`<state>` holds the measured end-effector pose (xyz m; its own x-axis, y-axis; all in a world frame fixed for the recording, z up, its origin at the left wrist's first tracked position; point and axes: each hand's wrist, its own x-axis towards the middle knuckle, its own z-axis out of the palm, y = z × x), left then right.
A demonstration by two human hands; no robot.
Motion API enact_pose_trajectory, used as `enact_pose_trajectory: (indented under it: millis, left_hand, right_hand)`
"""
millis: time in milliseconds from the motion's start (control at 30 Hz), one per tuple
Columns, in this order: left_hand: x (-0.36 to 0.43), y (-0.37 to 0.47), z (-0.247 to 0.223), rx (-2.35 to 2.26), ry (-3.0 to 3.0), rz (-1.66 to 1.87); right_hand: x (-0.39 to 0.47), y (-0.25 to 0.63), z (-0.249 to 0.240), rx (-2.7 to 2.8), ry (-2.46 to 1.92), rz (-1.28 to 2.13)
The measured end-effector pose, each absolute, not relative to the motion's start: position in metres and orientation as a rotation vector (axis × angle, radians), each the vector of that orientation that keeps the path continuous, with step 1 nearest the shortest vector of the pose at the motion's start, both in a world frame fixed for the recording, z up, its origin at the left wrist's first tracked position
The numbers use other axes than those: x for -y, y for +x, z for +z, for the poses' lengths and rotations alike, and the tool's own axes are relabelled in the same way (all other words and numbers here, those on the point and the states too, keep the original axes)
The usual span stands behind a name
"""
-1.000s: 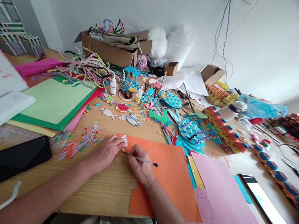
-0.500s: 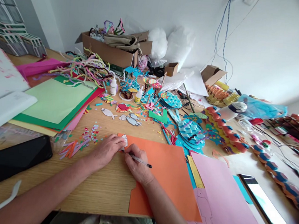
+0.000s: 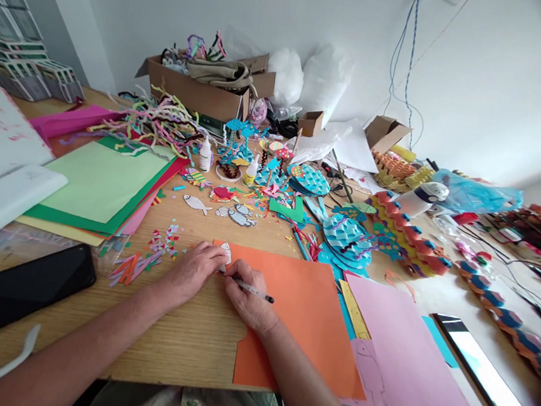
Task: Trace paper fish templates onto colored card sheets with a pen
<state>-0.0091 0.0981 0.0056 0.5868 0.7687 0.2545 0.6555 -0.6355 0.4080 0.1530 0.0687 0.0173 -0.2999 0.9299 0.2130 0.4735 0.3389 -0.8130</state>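
Note:
A pen (image 3: 255, 289) with a dark cap end lies in my right hand (image 3: 248, 295), its fingers pinched round the barrel and its writing tip hidden by them. That hand rests at the upper left edge of the orange paper sheet (image 3: 304, 321). With fingers together, my left hand (image 3: 200, 266) presses a small white paper fish cutout (image 3: 226, 252) onto the corner of the sheet. Part of the cutout is under my fingers. Beyond my hands lie another white paper fish (image 3: 196, 205) and a few grey fish cutouts (image 3: 240, 217).
Paper scraps (image 3: 143, 258) and a black phone (image 3: 27, 294) lie to the left. Stacked coloured paper (image 3: 105, 181) stands behind them. A pink sheet (image 3: 410, 344) lies at the right. Glue bottles (image 3: 205, 155), blue paper fish (image 3: 344, 235) and a cardboard box (image 3: 199, 94) are farther back.
Both hands stay almost in place at the paper fish. The pen and right fingers have shifted very slightly up and to the left.

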Motion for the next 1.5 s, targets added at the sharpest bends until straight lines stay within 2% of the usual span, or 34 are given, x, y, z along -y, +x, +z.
enact_pose_trajectory:
  millis: [800,1133,1500]
  left_hand:
    - [-0.1,-0.013,0.001,-1.134,2.559,0.595]
    - [-0.104,-0.014,0.006,-1.098,2.533,0.616]
    - [-0.102,-0.016,-0.002,-1.125,2.402,0.67]
  right_hand:
    - [-0.069,0.154,0.019,1.826,-1.248,0.921]
    - [-0.083,0.158,0.033,1.682,-1.181,1.287]
    - [-0.088,0.151,0.015,1.659,-1.274,1.117]
